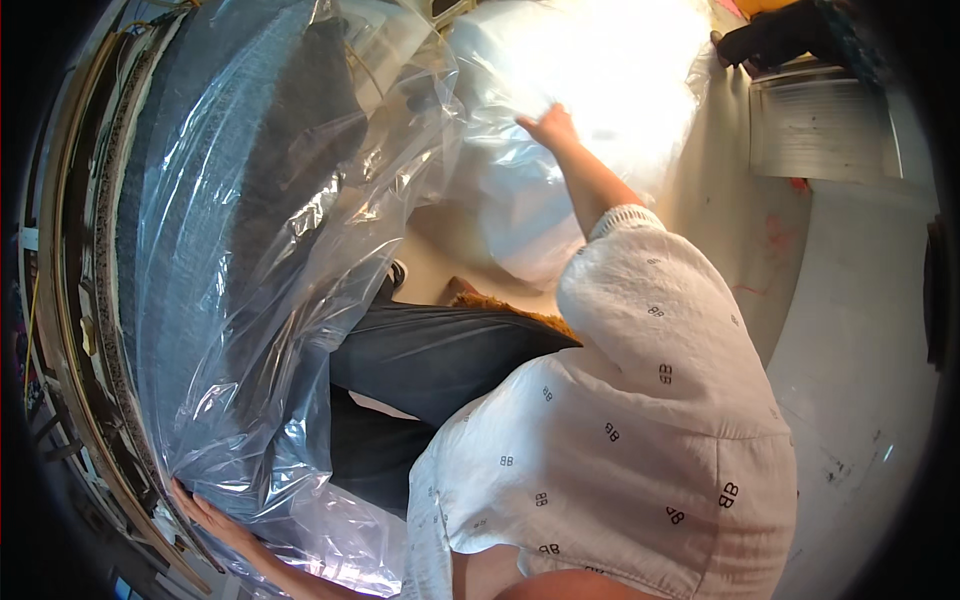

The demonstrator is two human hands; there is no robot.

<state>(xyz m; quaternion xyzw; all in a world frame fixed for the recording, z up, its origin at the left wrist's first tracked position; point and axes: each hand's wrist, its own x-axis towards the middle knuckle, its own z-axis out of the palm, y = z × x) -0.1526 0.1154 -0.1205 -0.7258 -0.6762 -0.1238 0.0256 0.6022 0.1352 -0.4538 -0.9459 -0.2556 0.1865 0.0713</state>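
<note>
My left hand (208, 515) lies along the lower left edge of a large clear plastic sheet (310, 215), its visible fingers stretched out. The glossy, crumpled sheet drapes over a broad bluish-grey and dark piece whose kind I cannot make out. Farther up, my right hand (549, 127) rests on a bulky white bundle (600, 70) in clear plastic wrap, with a finger or thumb pointing left. Glare hides part of that hand's outline. The bundle's upper part is washed out by bright light.
Layered long strips (75, 260) with a frayed edge run down the far left. A ribbed, translucent box-like thing (825, 125) stands at the upper right, near a dark-clothed limb (775, 42). Brown furry material (515, 308) lies beyond my dark-trousered leg (430, 355). Pale floor (850, 300) extends along the right.
</note>
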